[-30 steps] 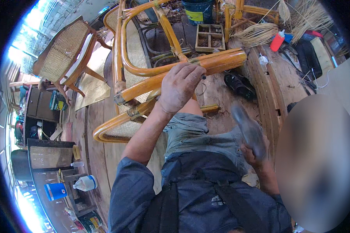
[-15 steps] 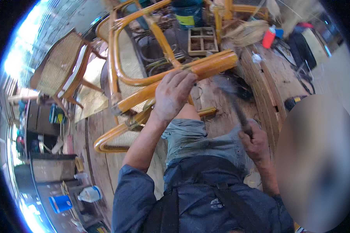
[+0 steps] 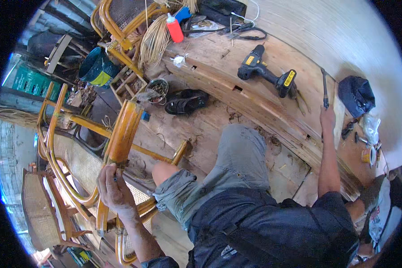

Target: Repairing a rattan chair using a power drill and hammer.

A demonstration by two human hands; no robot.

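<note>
A rattan chair frame with a cane-mesh panel (image 3: pixel 83 158) lies tipped at my left, its broad varnished armrest (image 3: pixel 123 131) slanting upward. Against the lower end of that armrest is my left hand (image 3: pixel 116 190), thumb and fingers pinched together. A tiny dark thing seems to show between them, too small to name. Far to the right my arm reaches out over the wooden bench top, where my right hand (image 3: pixel 328 119) is closed round the dark handle of a hammer (image 3: pixel 324 87).
On the bench lie a cordless drill (image 3: pixel 265 69), a red squeeze bottle (image 3: pixel 174 29) and a dark cloth bag (image 3: pixel 356 94). A black shoe (image 3: pixel 186 102) and a small tin (image 3: pixel 157 90) are on the floor by a slotted timber beam (image 3: pixel 236 98). Another cane chair (image 3: pixel 41 210) stands left.
The view has swung right. My right hand with the hammer has moved from near my knee out over the bench. My left hand has gone from atop the armrest to a pinch at its end.
</note>
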